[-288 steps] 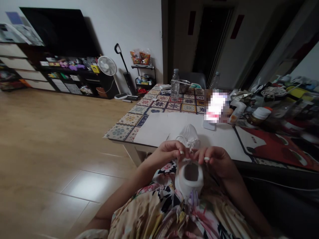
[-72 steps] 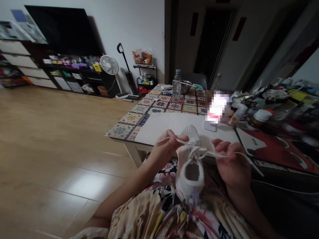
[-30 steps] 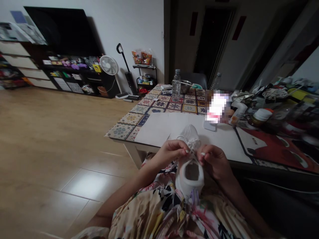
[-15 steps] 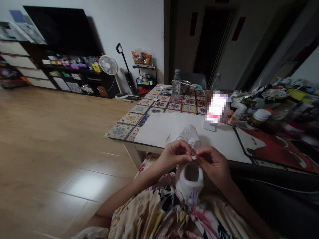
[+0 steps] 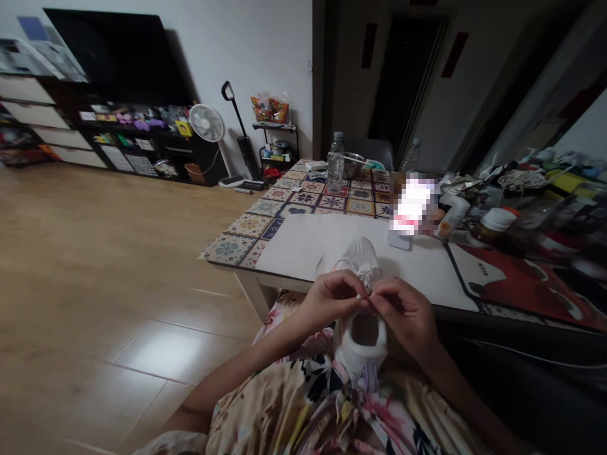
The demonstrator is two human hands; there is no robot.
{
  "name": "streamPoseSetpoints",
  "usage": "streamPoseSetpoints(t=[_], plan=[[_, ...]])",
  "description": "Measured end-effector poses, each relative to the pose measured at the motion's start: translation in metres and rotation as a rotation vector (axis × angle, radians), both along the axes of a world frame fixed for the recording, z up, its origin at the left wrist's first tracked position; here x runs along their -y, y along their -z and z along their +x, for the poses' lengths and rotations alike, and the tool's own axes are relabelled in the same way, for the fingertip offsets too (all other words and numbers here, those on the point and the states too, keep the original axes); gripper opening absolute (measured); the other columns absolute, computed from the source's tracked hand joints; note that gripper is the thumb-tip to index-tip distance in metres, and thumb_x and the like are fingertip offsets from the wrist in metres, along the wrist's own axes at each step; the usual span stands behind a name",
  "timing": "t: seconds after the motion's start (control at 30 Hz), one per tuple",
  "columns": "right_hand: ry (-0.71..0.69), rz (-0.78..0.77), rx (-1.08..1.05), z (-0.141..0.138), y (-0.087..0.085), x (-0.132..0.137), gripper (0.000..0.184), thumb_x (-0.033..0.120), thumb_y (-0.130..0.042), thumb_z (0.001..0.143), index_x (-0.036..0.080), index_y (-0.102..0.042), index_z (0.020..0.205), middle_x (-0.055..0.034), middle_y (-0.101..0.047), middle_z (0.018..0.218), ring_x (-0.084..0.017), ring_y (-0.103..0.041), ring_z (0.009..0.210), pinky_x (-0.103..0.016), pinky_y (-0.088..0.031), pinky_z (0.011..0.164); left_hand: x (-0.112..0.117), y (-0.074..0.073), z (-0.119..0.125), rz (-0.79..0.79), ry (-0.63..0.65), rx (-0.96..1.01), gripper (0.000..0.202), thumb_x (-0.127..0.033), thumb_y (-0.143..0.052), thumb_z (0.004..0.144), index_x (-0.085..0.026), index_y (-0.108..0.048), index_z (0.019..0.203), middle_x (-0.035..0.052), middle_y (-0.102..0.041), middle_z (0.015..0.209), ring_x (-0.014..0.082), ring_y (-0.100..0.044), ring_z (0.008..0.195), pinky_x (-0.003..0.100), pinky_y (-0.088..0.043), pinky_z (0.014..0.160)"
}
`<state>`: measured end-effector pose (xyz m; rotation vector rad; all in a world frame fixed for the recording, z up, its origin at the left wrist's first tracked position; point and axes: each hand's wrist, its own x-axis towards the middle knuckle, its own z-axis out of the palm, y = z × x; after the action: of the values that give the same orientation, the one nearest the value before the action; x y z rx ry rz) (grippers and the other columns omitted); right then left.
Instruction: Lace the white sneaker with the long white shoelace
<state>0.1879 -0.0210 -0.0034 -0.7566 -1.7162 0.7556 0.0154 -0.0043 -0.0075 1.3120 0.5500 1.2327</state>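
A white sneaker (image 5: 359,351) rests on my floral-patterned lap, its toe pointing away and its opening facing me. My left hand (image 5: 332,300) and my right hand (image 5: 405,315) meet above the shoe's tongue, their fingertips pinching the white shoelace (image 5: 366,276) between them. Most of the lace ends are hidden by my fingers. The toe of the shoe overlaps the white board (image 5: 303,249) on the table in this view.
A tiled table (image 5: 279,218) lies ahead, holding a plastic water bottle (image 5: 336,163), a metal bowl (image 5: 351,165) and a blurred phone (image 5: 411,205). Cluttered bottles and packets stand at right on a red mat (image 5: 516,284). Wooden floor spreads left, with a fan (image 5: 207,123) beyond.
Compared with 2.4 seconds ago, my hands have come together from wide apart, with the stretched lace gathered over the tongue. Over the last second they have closed slightly closer around it.
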Motion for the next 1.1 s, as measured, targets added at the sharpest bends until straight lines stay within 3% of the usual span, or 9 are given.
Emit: streamPoseSetpoints(t=[0.27, 0.33, 0.47, 0.63, 0.8, 0.93, 1.1], plan=[[0.108, -0.066, -0.052, -0.003, 0.011, 0.001, 0.011, 0.033, -0.063, 0.09, 0.024, -0.06, 0.087, 0.0017, -0.065, 0.069, -0.013, -0.061, 0.053, -0.024, -0.052, 0.051, -0.002, 0.006, -0.001, -0.079, 0.092, 0.032, 0.034, -0.034, -0.085, 0.066, -0.013, -0.06, 0.071, 0.0018, -0.064, 0.072, 0.012, -0.06, 0.068, 0.024, -0.044, 0.066], [0.137, 0.022, -0.002, -0.002, 0.008, 0.001, 0.006, 0.029, -0.065, 0.088, 0.024, -0.061, 0.092, 0.0005, -0.068, 0.076, -0.014, -0.065, 0.06, -0.025, -0.055, 0.058, -0.002, 0.007, 0.0, -0.085, 0.091, 0.051, 0.033, -0.032, -0.085, 0.066, -0.012, -0.059, 0.07, 0.0017, -0.064, 0.072, 0.0107, -0.059, 0.066, 0.022, -0.043, 0.063], [0.146, 0.275, 0.247, 0.001, -0.004, 0.002, 0.02, 0.018, -0.062, 0.086, 0.026, -0.064, 0.104, -0.0036, -0.071, 0.093, -0.02, -0.068, 0.085, -0.033, -0.056, 0.077, -0.004, 0.006, -0.001, -0.104, 0.036, 0.059, 0.035, -0.032, -0.088, 0.062, -0.012, -0.061, 0.071, -0.0003, -0.062, 0.07, 0.0084, -0.055, 0.063, 0.02, -0.041, 0.061], [0.153, 0.381, 0.309, 0.004, -0.008, -0.003, 0.014, 0.014, -0.058, 0.087, 0.024, -0.065, 0.092, -0.0044, -0.067, 0.088, -0.021, -0.062, 0.086, -0.037, -0.052, 0.078, -0.004, 0.001, -0.005, -0.055, -0.028, -0.071, 0.039, -0.043, -0.088, 0.059, -0.012, -0.073, 0.077, 0.0037, -0.066, 0.073, 0.0137, -0.058, 0.069, 0.025, -0.044, 0.067], [0.05, 0.234, 0.261, 0.006, -0.004, -0.007, 0.005, 0.02, -0.061, 0.087, 0.023, -0.062, 0.084, -0.0038, -0.061, 0.086, -0.021, -0.057, 0.086, -0.035, -0.048, 0.076, -0.005, -0.001, -0.007, 0.089, -0.088, -0.136, 0.035, -0.047, -0.084, 0.064, -0.014, -0.073, 0.07, 0.0041, -0.064, 0.07, 0.0148, -0.057, 0.069, 0.026, -0.043, 0.068], [-0.058, 0.14, 0.273, 0.004, -0.004, -0.007, 0.008, 0.019, -0.062, 0.084, 0.023, -0.059, 0.09, -0.0038, -0.061, 0.093, -0.021, -0.059, 0.09, -0.034, -0.049, 0.079, -0.005, -0.002, -0.005, 0.042, -0.092, -0.101, 0.037, -0.047, -0.083, 0.066, -0.013, -0.068, 0.065, 0.0018, -0.061, 0.067, 0.0126, -0.054, 0.066, 0.024, -0.04, 0.064], [0.157, 0.457, 0.383, 0.002, -0.004, -0.006, 0.012, 0.017, -0.064, 0.087, 0.025, -0.058, 0.094, -0.0017, -0.067, 0.087, -0.02, -0.062, 0.085, -0.036, -0.044, 0.08, -0.004, -0.002, -0.002, -0.04, -0.055, -0.061, 0.04, -0.047, -0.083, 0.064, -0.012, -0.063, 0.063, -0.0003, -0.057, 0.061, 0.0103, -0.048, 0.059, 0.022, -0.035, 0.059]])
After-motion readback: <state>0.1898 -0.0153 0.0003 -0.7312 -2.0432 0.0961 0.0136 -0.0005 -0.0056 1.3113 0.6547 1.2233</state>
